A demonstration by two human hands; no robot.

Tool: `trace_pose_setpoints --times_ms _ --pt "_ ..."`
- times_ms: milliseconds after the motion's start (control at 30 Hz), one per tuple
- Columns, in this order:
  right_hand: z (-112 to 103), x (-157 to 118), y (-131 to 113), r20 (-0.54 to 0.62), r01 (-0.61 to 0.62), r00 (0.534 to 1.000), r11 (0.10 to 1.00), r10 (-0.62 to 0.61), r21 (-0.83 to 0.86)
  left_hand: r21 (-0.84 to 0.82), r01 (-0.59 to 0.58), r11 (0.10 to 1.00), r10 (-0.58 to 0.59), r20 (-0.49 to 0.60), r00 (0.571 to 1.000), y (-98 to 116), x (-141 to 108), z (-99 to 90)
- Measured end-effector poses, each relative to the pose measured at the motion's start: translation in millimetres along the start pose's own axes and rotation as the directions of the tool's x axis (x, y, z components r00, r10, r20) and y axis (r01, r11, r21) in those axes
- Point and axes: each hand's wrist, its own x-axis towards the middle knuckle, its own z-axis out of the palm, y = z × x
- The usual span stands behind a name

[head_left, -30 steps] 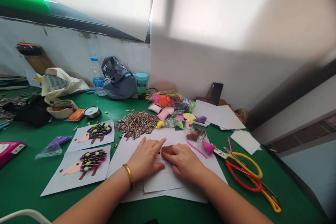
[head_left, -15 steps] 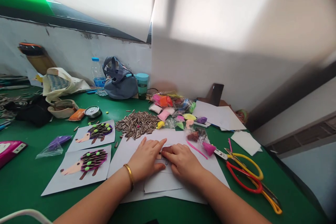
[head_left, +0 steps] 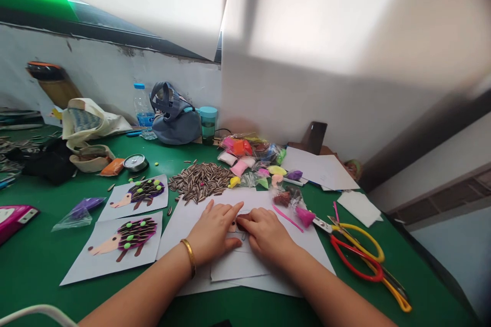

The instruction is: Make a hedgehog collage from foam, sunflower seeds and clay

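Observation:
My left hand (head_left: 215, 230), with a gold bangle at the wrist, lies spread on a white sheet (head_left: 240, 266) in front of me. My right hand (head_left: 264, 230) rests on the same sheet, its fingertips pressing a piece of brown clay (head_left: 243, 220) onto the paper. Between the hands, part of a drawing with a dark round eye shows; the rest is covered by my fingers. Beyond the sheet is a heap of striped sunflower seeds (head_left: 201, 180). Two finished hedgehog pictures, the nearer (head_left: 115, 243) and the farther (head_left: 138, 195), lie to the left.
Yellow- and red-handled scissors (head_left: 356, 255) lie at the right, near a magenta clay piece (head_left: 305, 216). Bagged coloured clay (head_left: 245, 150), a blue bag (head_left: 176, 122), a water bottle (head_left: 144, 117) and a phone (head_left: 316, 137) stand or lie along the wall. A purple clay bag (head_left: 82, 209) is at left.
The fingers of my right hand have shifted slightly over the brown clay. My left hand has stayed in place.

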Motion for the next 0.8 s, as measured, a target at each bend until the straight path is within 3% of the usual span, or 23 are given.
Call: trace_pose_setpoints --times_ms 533,800 --pt "4 3 4 -0.043 -0.041 0.998 0.998 0.044 0.050 0.011 -0.004 1.000 0.004 -0.011 1.000 0 1 1.2" --pt "0 -6 3 -0.025 0.048 0.999 0.998 -0.047 0.035 0.008 -0.006 1.000 0.006 -0.007 1.000 -2 1 1.8"
